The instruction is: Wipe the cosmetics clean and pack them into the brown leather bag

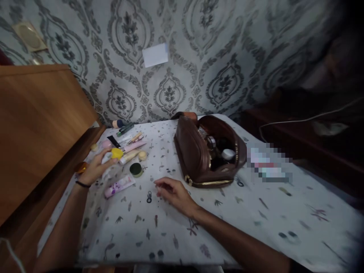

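At the left of the table, my left hand [96, 167] is closed on a small yellow object [116, 153], whose exact kind I cannot make out. Close around it lie cosmetic tubes, including a pink tube [135, 146], a cream-coloured tube [129, 156] and a black tube [113, 142]. A round dark green jar [136, 169] and a white-and-purple tube [120, 186] are nearer to me. My right hand [176, 195] hovers low over the tablecloth, fingers loosely bent and apart, holding nothing. Just behind it stands a brown cosmetic bag [189, 151], unzipped, with a white-lidded container [228, 154] and other items inside.
A dark green bottle [125, 129] and a dark-capped bottle [116, 124] lie at the back left. An amber round item [81, 167] sits by the wooden panel [42, 129]. Right of the bag is a pixelated packet [269, 165]. The patterned wall [170, 91] borders the table's back.
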Motion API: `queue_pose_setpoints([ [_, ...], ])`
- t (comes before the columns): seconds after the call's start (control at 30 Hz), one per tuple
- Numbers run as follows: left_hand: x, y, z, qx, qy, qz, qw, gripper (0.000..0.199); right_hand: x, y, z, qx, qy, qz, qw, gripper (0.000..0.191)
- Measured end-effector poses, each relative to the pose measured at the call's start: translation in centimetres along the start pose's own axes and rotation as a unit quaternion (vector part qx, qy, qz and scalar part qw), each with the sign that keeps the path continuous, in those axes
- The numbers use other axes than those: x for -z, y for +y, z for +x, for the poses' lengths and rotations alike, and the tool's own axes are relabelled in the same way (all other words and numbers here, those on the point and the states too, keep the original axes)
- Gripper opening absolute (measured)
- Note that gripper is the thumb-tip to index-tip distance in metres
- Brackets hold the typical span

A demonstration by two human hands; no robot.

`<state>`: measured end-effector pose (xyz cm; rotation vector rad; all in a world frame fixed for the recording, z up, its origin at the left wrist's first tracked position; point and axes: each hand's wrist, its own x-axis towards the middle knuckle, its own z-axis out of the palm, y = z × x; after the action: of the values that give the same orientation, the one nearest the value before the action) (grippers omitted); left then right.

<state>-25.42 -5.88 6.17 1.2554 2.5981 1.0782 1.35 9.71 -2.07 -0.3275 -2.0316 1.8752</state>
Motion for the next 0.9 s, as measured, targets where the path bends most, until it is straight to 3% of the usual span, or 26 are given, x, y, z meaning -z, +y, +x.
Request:
queue_pose_setpoints([
  [0.07,-2.6,3.3,-1.7,-0.069,-0.088,-0.01,0.994,0.06,-0.1,-0.2,0.1,-0.026,-0.013,0.101,0.994,0.04],
  [0.17,-6.9,8.0,-4.2,-0.181,-0.167,0.019,0.969,0.044,0.2,-0.5,0.3,-0.039,-0.001,0.205,0.978,0.051],
  [0.3,-10.1,11.8,-5.8,-0.218,-0.174,0.105,0.955,0.038,0.8,-0.6,0.5,-0.051,0.066,0.262,0.961,0.056],
  [0.43,-11.1,12.3,-5.3,-0.242,-0.155,0.066,0.956,0.026,1.0,-0.2,0.9,-0.054,0.081,0.295,0.95,0.06],
  [0.57,-12.2,11.9,-4.7,-0.239,-0.093,-0.082,0.963,0.03,1.0,0.4,1.3,-0.104,0.038,0.322,0.94,0.066],
  [0.63,-12.8,11.7,-4.8,-0.198,-0.099,-0.176,0.959,0.033,1.2,0.6,1.4,-0.128,0.02,0.314,0.941,0.064],
  [0.77,-13.5,11.5,-5.2,-0.069,-0.179,-0.333,0.923,0.047,1.3,0.2,1.1,-0.138,-0.003,0.293,0.946,0.06],
  [0.9,-13.8,10.9,-5.3,-0.028,-0.142,-0.392,0.909,0.058,1.2,-0.5,0.9,-0.117,-0.045,0.294,0.948,0.055],
])
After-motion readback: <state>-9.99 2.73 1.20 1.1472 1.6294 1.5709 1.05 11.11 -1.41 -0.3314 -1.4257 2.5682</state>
